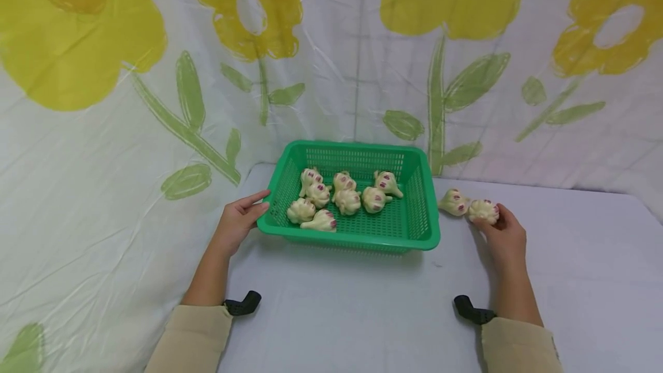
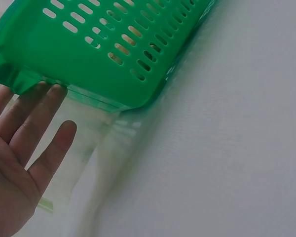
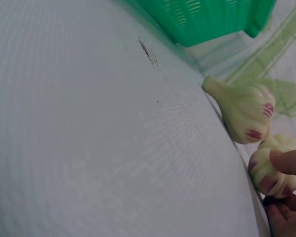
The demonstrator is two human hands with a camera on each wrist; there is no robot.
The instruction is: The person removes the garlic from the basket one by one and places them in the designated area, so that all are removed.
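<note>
A green plastic basket holds several garlic bulbs, cream with purple marks. At its left end my left hand touches the rim with its fingers extended. The left wrist view shows those fingertips under the rim, the thumb held apart. To the right of the basket, my right hand holds a garlic bulb between thumb and fingers, down at the table. Just left of it lies another garlic bulb, its stem pointing toward the basket in the right wrist view.
The white table carries the basket near its back edge. Behind stands a white cloth printed with yellow flowers. A small dark mark is on the table surface close to the basket. Black wrist mounts sit on both wrists.
</note>
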